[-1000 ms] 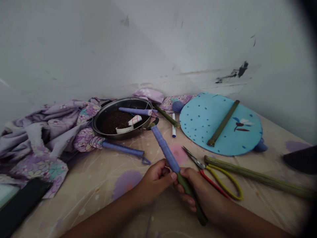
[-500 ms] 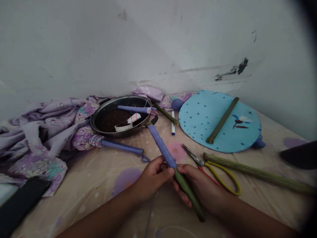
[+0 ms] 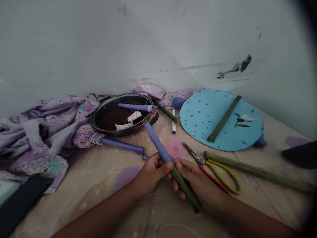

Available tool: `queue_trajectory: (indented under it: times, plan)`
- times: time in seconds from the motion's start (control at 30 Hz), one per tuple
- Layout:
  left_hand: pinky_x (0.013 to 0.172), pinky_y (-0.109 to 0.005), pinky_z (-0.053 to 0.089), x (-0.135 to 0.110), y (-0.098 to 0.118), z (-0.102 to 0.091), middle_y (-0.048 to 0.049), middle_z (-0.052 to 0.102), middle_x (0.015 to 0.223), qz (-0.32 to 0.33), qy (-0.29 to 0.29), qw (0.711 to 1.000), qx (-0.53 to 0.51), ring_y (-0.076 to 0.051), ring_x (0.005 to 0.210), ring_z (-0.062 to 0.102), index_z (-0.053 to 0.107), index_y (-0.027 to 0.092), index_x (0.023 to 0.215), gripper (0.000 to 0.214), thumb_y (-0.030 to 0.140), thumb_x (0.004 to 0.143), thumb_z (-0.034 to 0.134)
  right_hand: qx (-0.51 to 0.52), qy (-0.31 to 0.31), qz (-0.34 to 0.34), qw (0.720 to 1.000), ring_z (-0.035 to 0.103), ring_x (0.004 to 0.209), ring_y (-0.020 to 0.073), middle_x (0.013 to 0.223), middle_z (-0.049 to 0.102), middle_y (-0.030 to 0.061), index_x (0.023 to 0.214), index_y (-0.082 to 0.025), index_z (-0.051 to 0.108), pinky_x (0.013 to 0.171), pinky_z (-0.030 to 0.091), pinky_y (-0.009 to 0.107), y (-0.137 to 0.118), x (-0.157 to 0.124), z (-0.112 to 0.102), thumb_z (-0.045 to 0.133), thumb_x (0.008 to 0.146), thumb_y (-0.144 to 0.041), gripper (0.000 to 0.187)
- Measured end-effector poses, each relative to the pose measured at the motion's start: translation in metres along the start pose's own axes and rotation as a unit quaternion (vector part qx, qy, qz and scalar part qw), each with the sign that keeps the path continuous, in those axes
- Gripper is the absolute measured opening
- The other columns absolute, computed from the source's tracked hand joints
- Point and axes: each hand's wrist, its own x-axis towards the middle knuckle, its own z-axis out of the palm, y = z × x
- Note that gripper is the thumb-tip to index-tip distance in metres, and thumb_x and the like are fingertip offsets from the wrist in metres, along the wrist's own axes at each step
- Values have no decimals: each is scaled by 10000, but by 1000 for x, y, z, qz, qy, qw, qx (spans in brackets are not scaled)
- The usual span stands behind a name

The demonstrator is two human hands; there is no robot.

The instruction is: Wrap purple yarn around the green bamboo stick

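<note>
Both hands grip one green plant stalk [image 3: 183,185], its far half wrapped in purple yarn [image 3: 156,142]. My left hand [image 3: 154,172] is closed on it, thumb pressed where the wrapping ends. Just below, my right hand [image 3: 192,177] is closed round the bare green part, thumb on top. The stalk slants from upper left to lower right above the table. To the right of my right hand lie scissors [image 3: 201,161] with one yellow and one red handle. A thin strand of yarn seems to hang below my left hand.
A dark pan [image 3: 119,133] holds a purple-wrapped stick [image 3: 135,107] and brown material. Beyond are a marker [image 3: 173,121], a purple yarn ball [image 3: 177,102] and a blue round mat [image 3: 195,115] bearing a stalk [image 3: 224,119]. Another stalk [image 3: 257,172] lies right; floral cloth [image 3: 49,129] and a black phone-like object [image 3: 24,198] left.
The stalk has shifted slightly up and left in my hands, with both hands moving a little with it. The view has turned slightly; the other things lie as before.
</note>
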Motion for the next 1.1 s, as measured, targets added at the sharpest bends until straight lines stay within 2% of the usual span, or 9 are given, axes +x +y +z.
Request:
queue_trajectory:
  times: [0.1,0.2,0.3,0.47,0.67,0.77,0.87,1.0,1.1]
  plan:
    - [574,-209,395,-1,2,0,1,577,648,5,-34,999,-3,-91,594,547,558,119,915,357,380,724,707,20,35,3,999,490,409,58,616,572,-18,786,-160,529,352,370,155,-1,2,1,618,793,-456,309]
    - [589,-205,397,1,1,-2,-13,593,680,11,-43,999,0,-90,622,555,564,114,922,324,349,743,697,33,48,18,998,482,403,61,609,554,-25,792,-161,530,336,366,158,-4,3,1,620,788,-454,306]
    - [580,-209,395,3,-3,-5,-10,586,683,9,-26,1000,7,-92,613,554,558,118,907,319,353,742,698,32,30,26,999,474,379,60,590,558,-18,822,-159,524,341,353,161,-4,2,0,580,805,-497,343]
    - [536,-205,382,2,-6,-4,8,570,669,0,13,1000,-3,-86,554,559,533,123,884,371,376,699,732,19,4,8,1000,478,357,51,628,580,-29,876,-177,502,345,308,151,-4,1,-2,702,725,-421,350]
    - [601,-212,435,0,-3,-2,-7,623,694,-3,-39,998,-56,-95,593,604,540,125,1005,363,336,752,693,36,-5,30,999,494,369,51,583,591,-8,767,-150,531,357,335,144,-5,3,-2,625,793,-449,314]
    - [617,-195,440,0,-2,-4,-12,615,704,-4,-50,996,-70,-89,633,610,566,108,938,305,298,745,705,50,-5,42,998,478,363,50,552,575,-7,759,-134,558,355,353,148,-6,2,-1,615,801,-437,312]
    - [578,-208,442,1,-2,-3,-6,603,687,-5,-66,996,-63,-96,584,607,534,119,891,286,333,766,679,49,5,42,998,487,375,57,559,580,0,769,-135,553,363,370,154,-6,1,1,611,802,-445,317]
    - [541,-209,427,1,-4,-4,-2,606,695,0,-27,999,-34,-90,539,587,498,131,898,342,386,757,678,46,-5,17,999,490,375,51,632,596,-21,882,-170,530,362,360,150,-6,0,0,703,733,-408,331]
    - [535,-211,417,2,-4,-4,14,587,671,-2,7,999,-34,-84,520,571,488,136,863,378,404,717,711,40,-8,13,999,509,388,56,637,608,-21,895,-176,525,369,352,145,-4,1,-2,735,711,-365,337]
